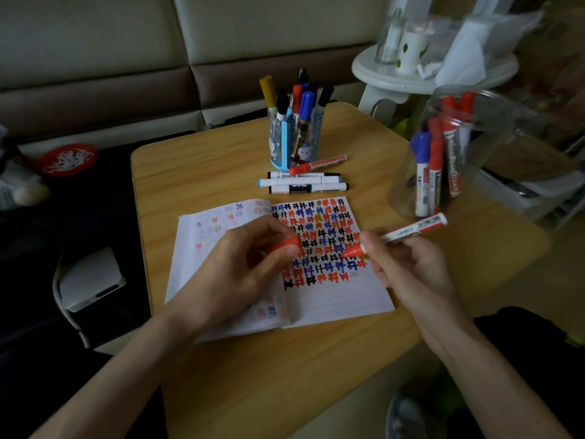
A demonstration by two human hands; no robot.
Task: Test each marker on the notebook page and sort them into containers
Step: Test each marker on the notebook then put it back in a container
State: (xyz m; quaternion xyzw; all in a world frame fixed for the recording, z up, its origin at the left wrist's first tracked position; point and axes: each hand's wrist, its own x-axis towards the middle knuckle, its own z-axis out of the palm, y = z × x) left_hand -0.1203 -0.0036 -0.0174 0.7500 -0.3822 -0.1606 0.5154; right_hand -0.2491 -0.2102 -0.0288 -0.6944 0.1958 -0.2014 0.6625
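An open notebook [332,299] lies on the wooden table [285,375], its right page covered with red, blue and black test marks. My right hand [411,267] grips an uncapped red marker [408,231], its tip hovering just over the marks. My left hand [240,270] rests on the left page and pinches the red cap [286,243]. A blue pen holder [296,144] full of markers stands behind the notebook. A clear plastic jar [474,160] at the right holds red and blue markers.
Several loose markers [304,182] lie between the holder and the notebook, one of them red [318,164]. A white round stand [433,71] rises past the table's far right corner. A white box [91,280] sits left of the table.
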